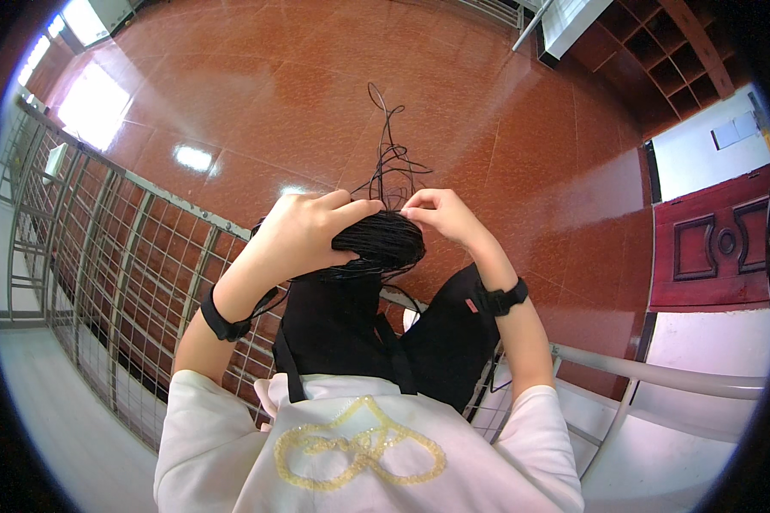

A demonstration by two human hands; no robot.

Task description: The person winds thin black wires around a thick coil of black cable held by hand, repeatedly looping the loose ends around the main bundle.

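Observation:
A thick coil of thin black cable rests over my knees in black trousers. My left hand is wrapped over the coil's left side, thumb below and fingers on top. At the coil's upper right, my right hand is closed in a pinch, with thumb and forefinger tips together by a strand of the cable. From the coil, loose tangled cable trails forward onto the floor. Each forearm wears a black strap.
Glossy reddish-brown floor tiles spread ahead. Metal mesh frame panels stand at my left. A white rail runs at my right, beyond it a dark red carved door. Wooden cubbyholes stand at the far right.

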